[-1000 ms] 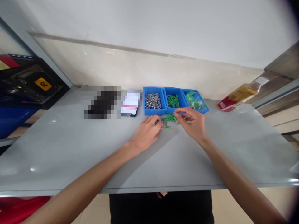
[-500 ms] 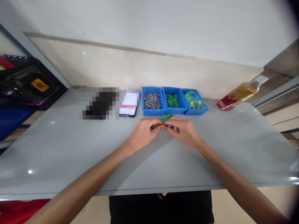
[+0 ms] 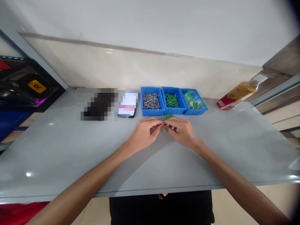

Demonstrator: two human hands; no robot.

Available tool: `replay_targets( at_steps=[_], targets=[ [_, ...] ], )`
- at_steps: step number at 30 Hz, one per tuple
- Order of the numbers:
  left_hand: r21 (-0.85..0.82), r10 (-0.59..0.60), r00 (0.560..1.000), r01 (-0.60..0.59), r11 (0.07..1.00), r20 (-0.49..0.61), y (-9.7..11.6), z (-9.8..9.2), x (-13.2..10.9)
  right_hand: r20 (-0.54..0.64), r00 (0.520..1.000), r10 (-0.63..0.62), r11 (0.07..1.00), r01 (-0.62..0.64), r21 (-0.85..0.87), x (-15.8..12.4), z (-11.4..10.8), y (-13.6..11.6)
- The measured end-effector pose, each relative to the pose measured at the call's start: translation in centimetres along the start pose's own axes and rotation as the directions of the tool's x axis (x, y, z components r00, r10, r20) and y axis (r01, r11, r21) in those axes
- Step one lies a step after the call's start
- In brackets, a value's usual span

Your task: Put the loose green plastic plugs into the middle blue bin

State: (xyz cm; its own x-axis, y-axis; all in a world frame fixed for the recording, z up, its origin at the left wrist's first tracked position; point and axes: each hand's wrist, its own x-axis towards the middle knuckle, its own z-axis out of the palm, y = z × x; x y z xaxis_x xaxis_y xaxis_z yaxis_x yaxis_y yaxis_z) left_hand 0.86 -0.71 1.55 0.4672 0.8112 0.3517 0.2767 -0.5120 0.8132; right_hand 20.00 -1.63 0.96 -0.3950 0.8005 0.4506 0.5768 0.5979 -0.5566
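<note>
Pinching beside the plugs (image 3: 167, 117)
Left hand (image 3: 144, 133) and right hand (image 3: 182, 132) are touching near the surface's far edge — fingers pinching together, contents unclear.

Head-worn view, forward-down, close over table (image 3: 70, 162)

Bins behind, hands in front.
On the table (image 3: 70, 150), the nail bin (image 3: 151, 113), plug bin (image 3: 175, 111) and bag bin (image 3: 197, 112) stood side by side, left to right. Loose plugs (image 3: 167, 117) lay just before the plug bin, with my left hand (image 3: 144, 134) and right hand (image 3: 181, 132) meeting before them. A phone (image 3: 127, 104) lay left of the bins, a packet (image 3: 236, 93) far right.
</note>
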Motion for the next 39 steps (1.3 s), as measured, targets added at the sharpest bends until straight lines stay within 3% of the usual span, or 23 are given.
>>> replay_targets(
  at_steps=[8, 13, 17, 20, 22, 25, 28, 32, 34, 37, 39],
  targets=[
    [-0.272, -0.121, 0.992, 0.124, 0.954, 0.03, -0.1, -0.3, 0.2, 0.049, 0.959, 0.278, 0.919, -0.28, 0.277, 0.6, -0.1, -1.7],
    [-0.262, -0.095, 0.992, 0.114, 0.958, 0.084, 0.4, -0.3, 0.1, 0.067, 0.943, 0.326, 0.888, -0.33, 0.319, 0.7, -0.2, -1.6],
    [-0.243, -0.046, 0.993, 0.071, 0.967, 0.107, 0.5, -0.2, -0.1, 0.115, 0.958, 0.261, 0.914, -0.284, 0.289, 0.6, -0.4, -0.9],
    [-0.218, -0.031, 0.99, 0.06, 0.974, 0.137, 0.6, -0.2, -0.1, 0.093, 0.981, 0.17, 0.966, -0.185, 0.183, 0.4, -0.8, -1.0],
    [-0.183, -0.025, 0.991, 0.049, 0.982, 0.131, 0.6, -0.3, 0.0, -0.008, 0.999, 0.053, 0.999, -0.053, 0.002, 0.4, -1.3, -1.3],
    [-0.082, -0.031, 0.997, 0.037, 0.996, 0.075, 0.5, -0.4, -0.1, -0.135, 0.984, -0.115, 0.951, 0.07, -0.3, 0.9, -2.3, -1.4],
    [0.051, -0.02, 0.999, 0.017, 0.999, 0.05, 0.1, -0.3, -0.1, -0.206, 0.966, -0.154, 0.899, 0.051, -0.435, 1.9, -3.3, -0.3],
    [0.259, 0.021, 0.993, -0.051, 0.964, 0.116, -0.5, 0.1, -0.4, -0.352, 0.934, -0.061, 0.895, -0.104, -0.433, 2.5, -3.7, 1.4],
    [0.329, 0.045, 0.991, -0.085, 0.94, 0.128, -0.6, 0.3, -0.5, -0.293, 0.956, -0.024, 0.918, -0.095, -0.385, 2.0, -3.6, 1.5],
    [0.384, 0.069, 0.991, -0.108, 0.917, 0.113, -0.8, 0.2, -0.6, -0.047, 0.999, 0.013, 0.942, -0.028, -0.335, 0.9, -3.2, 1.0],
    [0.41, 0.073, 0.992, -0.11, 0.905, 0.107, -1.0, 0.1, -0.5, 0.112, 0.992, 0.058, 0.945, -0.018, -0.327, 0.4, -2.8, 0.8]
  ],
)
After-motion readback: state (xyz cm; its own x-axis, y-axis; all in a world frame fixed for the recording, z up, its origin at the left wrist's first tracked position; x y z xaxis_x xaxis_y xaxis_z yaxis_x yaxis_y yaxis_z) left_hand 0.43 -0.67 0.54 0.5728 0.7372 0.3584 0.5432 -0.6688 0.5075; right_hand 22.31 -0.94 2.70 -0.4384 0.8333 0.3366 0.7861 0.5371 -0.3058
